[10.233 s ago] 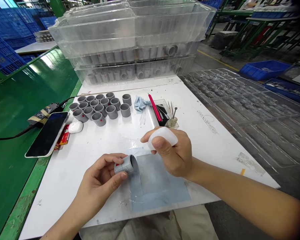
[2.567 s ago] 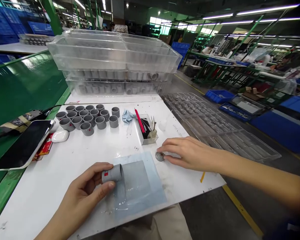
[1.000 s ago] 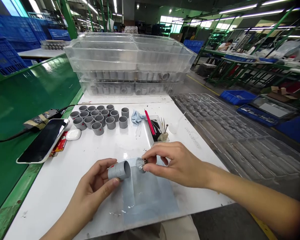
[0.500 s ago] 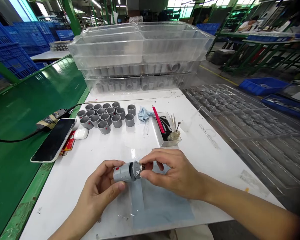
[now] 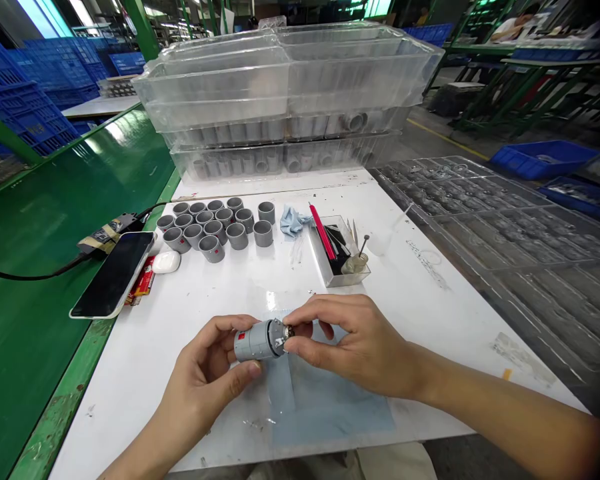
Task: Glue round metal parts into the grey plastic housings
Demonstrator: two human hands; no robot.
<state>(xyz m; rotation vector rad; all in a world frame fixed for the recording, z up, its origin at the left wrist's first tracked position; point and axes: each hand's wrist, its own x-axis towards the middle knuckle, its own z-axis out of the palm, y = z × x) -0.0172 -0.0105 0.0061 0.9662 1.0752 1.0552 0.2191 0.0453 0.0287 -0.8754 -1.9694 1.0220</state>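
My left hand (image 5: 215, 373) is closed around a grey cylinder (image 5: 253, 343) with a small red mark on its side, lying roughly level above the table. At the cylinder's right end sits a grey end piece (image 5: 277, 337) with small knobs and a dark, metallic tip. Thumb and fingertips of my right hand (image 5: 345, 337) pinch that tip. The end piece meets the cylinder's rim; how deep it goes inside I cannot tell. Beneath both hands lies a light blue sheet (image 5: 330, 413) under clear film.
Several grey rings (image 5: 211, 249) stand at the back left, near a phone (image 5: 113, 275) and a white case (image 5: 166, 261). A small tray (image 5: 347, 279) holds a red pen-like tool (image 5: 323, 230). Clear plastic trays (image 5: 220, 93) are stacked behind; a blue cloth (image 5: 293, 221) lies crumpled.
The gap between the end piece and the cylinder has narrowed, so the two now sit closer together. Both hands keep their holds. The whole view has shifted slightly.
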